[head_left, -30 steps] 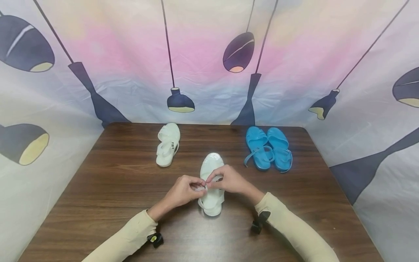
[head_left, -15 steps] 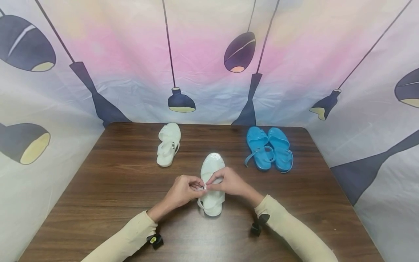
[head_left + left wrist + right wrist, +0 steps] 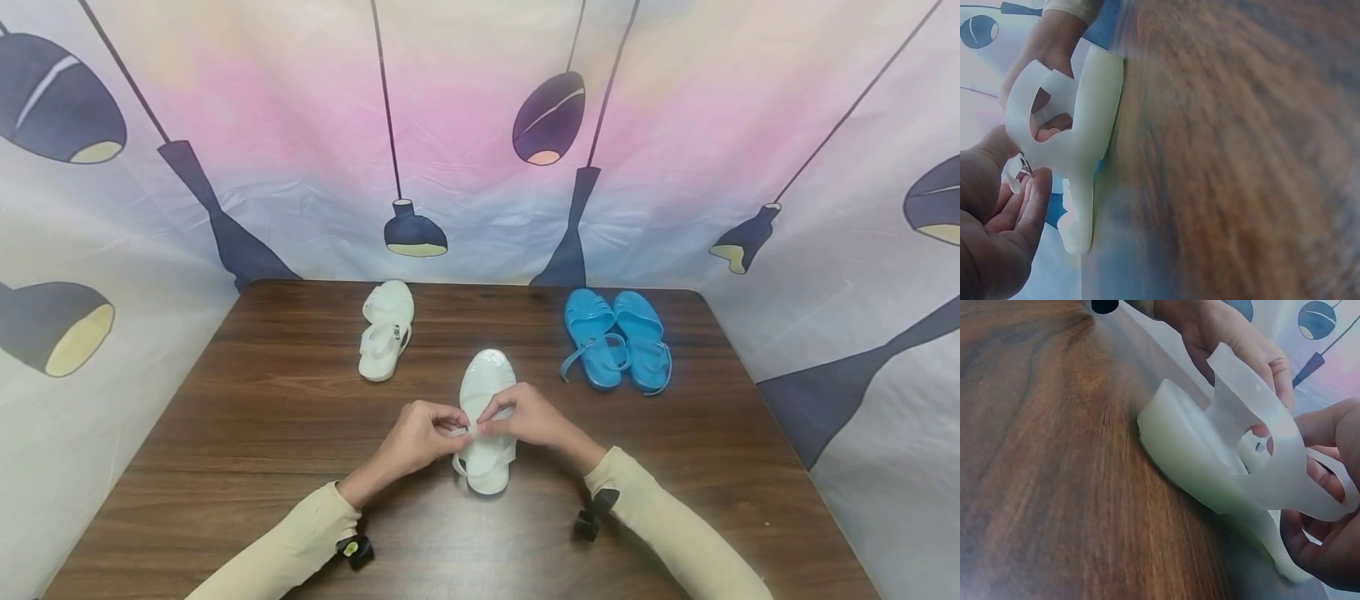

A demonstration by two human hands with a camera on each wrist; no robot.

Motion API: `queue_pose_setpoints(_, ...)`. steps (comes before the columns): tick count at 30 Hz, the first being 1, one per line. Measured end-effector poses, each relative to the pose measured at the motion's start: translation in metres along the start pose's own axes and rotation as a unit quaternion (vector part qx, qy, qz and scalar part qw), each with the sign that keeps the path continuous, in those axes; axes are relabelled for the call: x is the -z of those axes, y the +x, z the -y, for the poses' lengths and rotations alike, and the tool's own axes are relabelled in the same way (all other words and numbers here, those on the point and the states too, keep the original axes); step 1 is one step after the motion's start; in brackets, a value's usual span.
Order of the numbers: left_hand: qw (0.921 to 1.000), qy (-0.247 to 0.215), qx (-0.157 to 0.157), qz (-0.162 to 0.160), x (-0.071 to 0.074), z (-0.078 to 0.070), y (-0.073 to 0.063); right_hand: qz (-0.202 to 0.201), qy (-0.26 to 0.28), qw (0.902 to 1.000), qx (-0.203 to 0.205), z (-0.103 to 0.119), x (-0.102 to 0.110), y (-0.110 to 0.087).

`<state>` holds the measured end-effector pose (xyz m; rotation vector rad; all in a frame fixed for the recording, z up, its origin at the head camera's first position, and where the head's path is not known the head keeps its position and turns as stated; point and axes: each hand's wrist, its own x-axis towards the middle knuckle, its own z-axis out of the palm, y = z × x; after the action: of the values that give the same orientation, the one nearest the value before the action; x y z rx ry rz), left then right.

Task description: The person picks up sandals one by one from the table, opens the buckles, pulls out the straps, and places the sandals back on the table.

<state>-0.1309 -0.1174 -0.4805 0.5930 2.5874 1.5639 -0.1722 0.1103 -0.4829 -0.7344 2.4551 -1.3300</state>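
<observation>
A white sandal (image 3: 487, 372) sits on the table in front of the person, toe pointing away. At its left side the left hand (image 3: 423, 435) pinches the ankle strap by a small metal buckle (image 3: 1025, 164). From the other side the right hand (image 3: 531, 417) reaches across the sandal and pinches the strap, its thumb and forefinger close to the left fingertips. In the right wrist view the strap (image 3: 1335, 472) bends in a loop between the right hand's fingers. The strap's tip is mostly hidden by the fingers.
Another white sandal (image 3: 386, 332), its strap buckled, stands at the back left of the brown wooden table (image 3: 285, 417). Two blue sandals (image 3: 588, 317) stand side by side at the back right, the left one with its strap loose. A lamp-printed curtain (image 3: 480, 108) encloses the table.
The right fingertips have drawn slightly to the right, away from the left fingertips. The left hand stays at the buckle, and the sandal has barely shifted.
</observation>
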Motion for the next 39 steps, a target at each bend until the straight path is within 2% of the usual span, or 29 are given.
queue_pose_setpoints(8,1.0000,-0.004,0.001,0.002,0.000,0.002,0.000,0.004,0.007,0.9999,0.010,-0.008,0.006,-0.001)
queue_pose_setpoints(16,0.9999,-0.009,0.011,-0.002,0.001,0.000,0.001,-0.015,0.002,0.9998,-0.012,-0.013,0.013,-0.005)
queue_pose_setpoints(19,0.9999,-0.008,0.015,-0.003,0.001,0.000,0.000,-0.017,0.001,0.9998,-0.009,-0.012,0.016,-0.006)
queue_pose_setpoints(33,0.9985,-0.042,0.035,0.008,0.000,0.001,0.000,-0.028,0.011,0.9995,-0.003,-0.012,0.029,-0.016)
queue_pose_setpoints(39,0.9983,-0.047,0.034,0.006,0.004,0.006,-0.002,-0.052,0.028,0.9982,0.001,-0.017,0.035,-0.018)
